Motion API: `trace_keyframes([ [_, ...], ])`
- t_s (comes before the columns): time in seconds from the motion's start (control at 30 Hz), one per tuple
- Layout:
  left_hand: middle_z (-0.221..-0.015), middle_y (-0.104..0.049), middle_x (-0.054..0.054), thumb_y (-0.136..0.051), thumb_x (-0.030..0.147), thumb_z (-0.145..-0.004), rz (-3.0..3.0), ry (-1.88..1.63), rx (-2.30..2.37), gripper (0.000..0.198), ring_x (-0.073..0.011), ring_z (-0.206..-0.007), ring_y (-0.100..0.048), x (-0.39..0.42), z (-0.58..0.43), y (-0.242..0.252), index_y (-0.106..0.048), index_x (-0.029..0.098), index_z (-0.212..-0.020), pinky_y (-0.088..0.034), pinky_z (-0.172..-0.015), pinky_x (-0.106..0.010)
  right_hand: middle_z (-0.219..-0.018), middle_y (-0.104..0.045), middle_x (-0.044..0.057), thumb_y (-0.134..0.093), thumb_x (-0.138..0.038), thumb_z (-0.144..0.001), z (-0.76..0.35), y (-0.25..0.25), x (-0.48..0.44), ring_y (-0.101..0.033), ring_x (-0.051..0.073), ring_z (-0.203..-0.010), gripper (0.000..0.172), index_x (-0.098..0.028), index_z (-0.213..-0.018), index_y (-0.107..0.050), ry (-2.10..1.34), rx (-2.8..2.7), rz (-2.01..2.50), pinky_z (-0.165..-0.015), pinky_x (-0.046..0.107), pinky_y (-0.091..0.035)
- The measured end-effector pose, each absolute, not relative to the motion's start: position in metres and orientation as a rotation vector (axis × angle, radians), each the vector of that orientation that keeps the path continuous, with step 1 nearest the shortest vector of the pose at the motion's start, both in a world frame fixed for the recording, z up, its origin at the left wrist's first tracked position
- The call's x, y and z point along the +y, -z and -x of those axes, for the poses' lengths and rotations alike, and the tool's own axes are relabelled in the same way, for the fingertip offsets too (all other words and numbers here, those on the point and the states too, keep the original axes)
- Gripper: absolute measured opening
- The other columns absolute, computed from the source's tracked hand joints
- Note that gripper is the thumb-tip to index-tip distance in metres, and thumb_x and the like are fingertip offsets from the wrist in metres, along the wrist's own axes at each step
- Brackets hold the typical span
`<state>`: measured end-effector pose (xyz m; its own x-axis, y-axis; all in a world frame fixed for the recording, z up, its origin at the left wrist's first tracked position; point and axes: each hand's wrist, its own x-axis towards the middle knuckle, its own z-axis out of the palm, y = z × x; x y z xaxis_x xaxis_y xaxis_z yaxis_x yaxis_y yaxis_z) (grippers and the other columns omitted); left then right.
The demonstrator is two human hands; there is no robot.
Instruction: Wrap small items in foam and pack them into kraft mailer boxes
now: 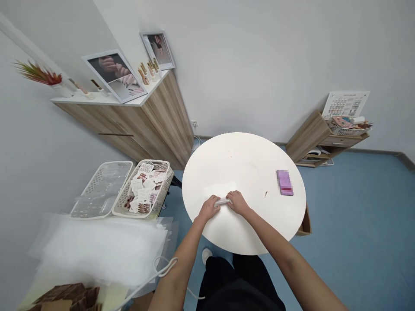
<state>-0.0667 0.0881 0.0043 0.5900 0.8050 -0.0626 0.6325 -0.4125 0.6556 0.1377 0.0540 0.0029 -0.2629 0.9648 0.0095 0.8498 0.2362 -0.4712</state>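
Observation:
My left hand (209,207) and my right hand (237,202) meet over the near part of a round white table (243,168). Both hands are closed on a small clear packet (223,201), one at each end of it. The packet lies low, at or just above the tabletop. A purple card or packet (284,182) lies flat on the table to the right, well away from my hands.
Left of the table stand two white baskets, one holding clear trays (103,188), the other (146,188) full of small packets. A blurred stack of clear bags (100,246) lies nearer me. A wooden cabinet (142,116) and a low shelf unit (324,136) line the walls.

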Motion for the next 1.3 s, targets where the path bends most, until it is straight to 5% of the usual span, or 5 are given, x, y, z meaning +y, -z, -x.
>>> trace_keyframes([
  [0.37, -0.092, -0.066, -0.001, -0.053, 0.038, -0.088, -1.796, -0.375, 1.437, 0.020, -0.0204, -0.088, -0.060, 0.119, 0.064, 0.004, -0.061, 0.025, -0.101, -0.045, -0.080, -0.031, -0.099, -0.070, 0.000, -0.059, -0.028, -0.087, -0.144, 0.019, 0.100, -0.058, 0.021, -0.096, 0.021, -0.029, -0.107, -0.065, -0.784, -1.904, 1.891, -0.082, 0.032, -0.044],
  [0.63, -0.101, -0.058, -0.009, -0.056, 0.037, -0.088, -2.004, -0.315, 1.704, 0.019, -0.0290, -0.101, -0.050, 0.120, 0.052, 0.031, -0.067, 0.023, -0.094, -0.043, -0.087, -0.044, -0.106, -0.061, 0.009, -0.061, -0.033, -0.085, -0.136, 0.049, 0.110, -0.051, 0.028, -0.101, 0.021, -0.027, -0.105, -0.067, -0.687, -1.852, 2.060, -0.080, 0.039, -0.044],
  [0.8, -0.120, -0.056, -0.012, -0.055, 0.033, -0.088, -2.164, -0.468, 1.766, 0.034, -0.0313, -0.112, -0.049, 0.110, 0.051, 0.029, -0.057, 0.023, -0.121, -0.040, -0.096, -0.051, -0.111, -0.055, 0.011, -0.063, -0.044, -0.083, -0.137, 0.063, 0.095, -0.048, 0.030, -0.104, 0.036, -0.025, -0.114, -0.059, -0.521, -1.656, 2.096, -0.083, 0.043, -0.043],
  [0.97, -0.153, -0.036, -0.010, -0.045, 0.022, -0.091, -2.497, -0.456, 1.425, 0.050, -0.0307, -0.139, -0.033, 0.081, 0.042, 0.020, -0.041, 0.026, -0.141, -0.019, -0.115, -0.059, -0.115, -0.053, 0.017, -0.060, -0.052, -0.082, -0.145, 0.074, 0.072, -0.048, 0.036, -0.110, 0.055, -0.021, -0.125, -0.047, -0.313, -1.320, 2.106, -0.085, 0.046, -0.043],
  [1.3, -0.159, -0.025, -0.012, -0.041, 0.028, -0.094, -2.521, -0.303, 1.389, 0.064, -0.0317, -0.146, -0.021, 0.037, 0.035, 0.043, -0.018, 0.026, -0.153, -0.009, -0.114, -0.067, -0.081, -0.062, 0.010, -0.055, -0.036, -0.075, -0.140, 0.080, 0.061, -0.061, 0.029, -0.080, 0.017, -0.023, -0.084, -0.059, -0.500, -1.141, 2.228, -0.069, 0.038, -0.046],
])
